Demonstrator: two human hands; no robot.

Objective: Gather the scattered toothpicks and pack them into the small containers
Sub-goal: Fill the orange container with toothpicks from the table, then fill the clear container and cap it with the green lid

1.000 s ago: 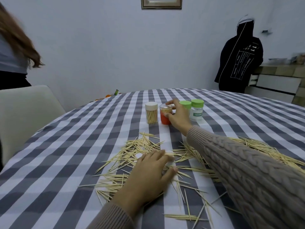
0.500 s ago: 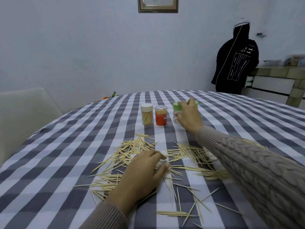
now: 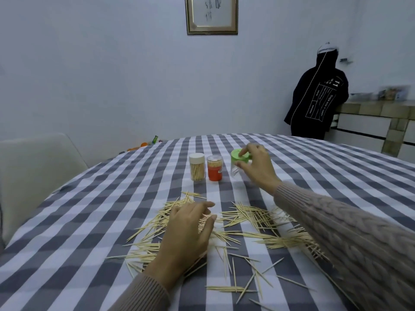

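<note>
Right hand [image 3: 258, 167] grips the green-lidded clear container [image 3: 239, 162], thumb on the wall, forefinger on the lid; it looks light, rigid, tippy, so best held by the body. Left hand [image 3: 188, 230], fingers loosely curled, rests on the scattered toothpicks [image 3: 253, 221] nearer the person than that container: thin, stiff, easily rolled, best pinched in bundles. Left of it stand the red container [image 3: 215, 168] and the white-capped container [image 3: 197, 167].

The left hand [image 3: 187, 230] lies low at about 6 o'clock, palm down, fingers loosely bent and spread toward 12, thumb out toward 1, its ribbed sleeve [image 3: 146, 295] trailing back to 7. The right hand [image 3: 258, 167] reaches farther out, toward 12 to 1 o'clock, index finger crooked down, thumb pinching from below. Its knitted forearm [image 3: 350, 239] runs back to 4 o'clock.
</note>
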